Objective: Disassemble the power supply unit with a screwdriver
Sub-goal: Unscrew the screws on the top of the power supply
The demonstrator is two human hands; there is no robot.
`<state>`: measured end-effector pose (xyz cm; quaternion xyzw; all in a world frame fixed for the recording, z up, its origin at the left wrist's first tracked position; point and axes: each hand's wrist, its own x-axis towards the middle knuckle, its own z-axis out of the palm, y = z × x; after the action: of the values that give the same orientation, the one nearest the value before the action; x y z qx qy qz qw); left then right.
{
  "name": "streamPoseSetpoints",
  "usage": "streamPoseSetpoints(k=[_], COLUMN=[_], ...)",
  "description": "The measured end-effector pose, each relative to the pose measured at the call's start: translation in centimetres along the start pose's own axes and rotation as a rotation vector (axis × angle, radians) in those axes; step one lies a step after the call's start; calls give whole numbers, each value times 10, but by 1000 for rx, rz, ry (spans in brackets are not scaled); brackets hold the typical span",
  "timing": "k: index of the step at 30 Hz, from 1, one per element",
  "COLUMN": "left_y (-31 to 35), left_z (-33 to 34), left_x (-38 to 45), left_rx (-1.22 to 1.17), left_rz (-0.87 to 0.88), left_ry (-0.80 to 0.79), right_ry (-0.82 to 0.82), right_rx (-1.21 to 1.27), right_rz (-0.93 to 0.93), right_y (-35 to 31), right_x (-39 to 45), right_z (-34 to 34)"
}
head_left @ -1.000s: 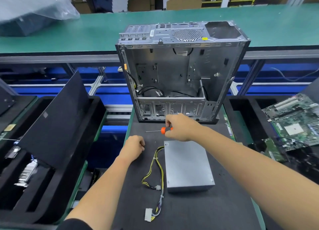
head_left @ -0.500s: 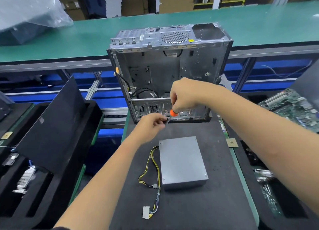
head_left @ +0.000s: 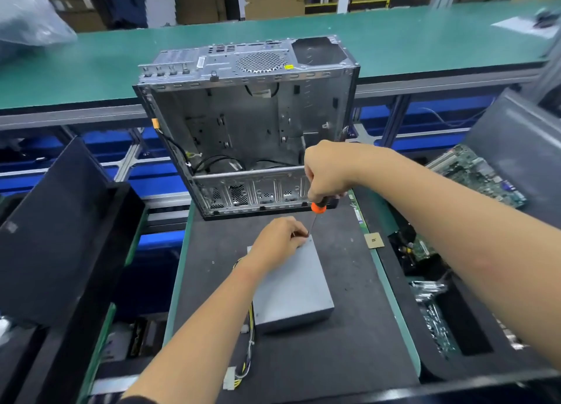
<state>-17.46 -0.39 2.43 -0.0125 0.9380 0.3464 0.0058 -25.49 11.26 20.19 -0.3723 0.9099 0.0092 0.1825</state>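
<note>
A grey metal power supply unit (head_left: 293,294) lies flat on the dark work mat (head_left: 349,343), its yellow and black cable bundle (head_left: 247,343) trailing off its left side. My right hand (head_left: 326,173) grips the screwdriver (head_left: 317,211) by its orange and black handle, shaft pointing down at the unit's far right corner. My left hand (head_left: 277,241) rests on the far end of the unit, its fingertips pinching the lower end of the shaft at that corner. The tip is hidden by my fingers.
An empty open computer case (head_left: 246,124) stands at the mat's far edge. Black foam bins (head_left: 60,252) flank the left; a bin with green circuit boards (head_left: 473,173) and loose parts sits right. A small chip (head_left: 374,240) lies near the mat's right edge.
My right hand has swung the screwdriver from lying sideways to pointing down. My left hand came over from the mat onto the unit's far corner and took the shaft near its tip.
</note>
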Motion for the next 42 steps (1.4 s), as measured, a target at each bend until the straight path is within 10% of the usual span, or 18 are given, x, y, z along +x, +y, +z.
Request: streamPoseSetpoints(k=[42], left_y=[-6], left_z=[14], left_x=[1], left_rx=[-277], left_rz=[-97], left_ry=[115], right_ry=[-108], right_rx=[-63], right_rz=[-63], right_y=[5], right_x=[20], right_z=[7])
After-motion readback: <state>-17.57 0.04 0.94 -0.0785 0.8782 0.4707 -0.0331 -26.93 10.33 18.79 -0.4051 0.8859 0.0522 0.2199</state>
